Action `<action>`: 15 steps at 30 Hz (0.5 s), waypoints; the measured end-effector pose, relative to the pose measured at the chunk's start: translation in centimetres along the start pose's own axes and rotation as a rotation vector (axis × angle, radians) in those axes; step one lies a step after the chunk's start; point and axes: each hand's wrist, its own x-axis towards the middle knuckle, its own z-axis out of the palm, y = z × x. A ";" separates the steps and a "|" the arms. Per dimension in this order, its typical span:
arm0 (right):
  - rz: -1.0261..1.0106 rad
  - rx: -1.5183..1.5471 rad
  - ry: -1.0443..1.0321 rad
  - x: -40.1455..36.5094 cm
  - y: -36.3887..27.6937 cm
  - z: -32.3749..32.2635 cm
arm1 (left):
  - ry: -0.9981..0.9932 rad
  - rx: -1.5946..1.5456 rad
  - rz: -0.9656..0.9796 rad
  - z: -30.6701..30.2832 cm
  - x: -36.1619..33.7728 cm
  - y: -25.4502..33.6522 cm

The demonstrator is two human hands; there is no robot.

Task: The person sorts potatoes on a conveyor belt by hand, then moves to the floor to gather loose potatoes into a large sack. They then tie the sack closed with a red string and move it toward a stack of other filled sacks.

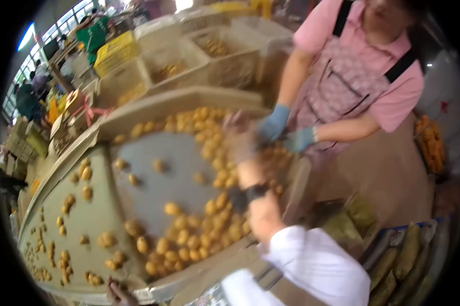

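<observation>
My right hand (240, 135) reaches forward over the far right of a sorting table, above a pile of yellow-brown potatoes (209, 145). Motion smears its fingers, so whether it holds anything is hidden. A dark band (256, 193) circles that wrist, below a white sleeve (311, 260). At the bottom edge of the view, my left hand (119, 294) shows only in part, beside the near rim of the belt. Its visible fingers look stretched out, with nothing plainly in them. More potatoes (194, 239) are heaped on the near side of the grey table surface (163, 148).
Across the table stands a person in a pink shirt, whose blue-gloved hands (273, 122) are close to my right hand. A greenish belt (100, 214) carries scattered potatoes on the left. Plastic crates (209, 64) line the back. A blue-rimmed crate (418, 224) holds long packages.
</observation>
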 end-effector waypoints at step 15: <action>-0.058 -0.052 0.088 -2.7 3.3 -3.1 | 0.151 -0.507 -0.126 -2.1 0.6 1.4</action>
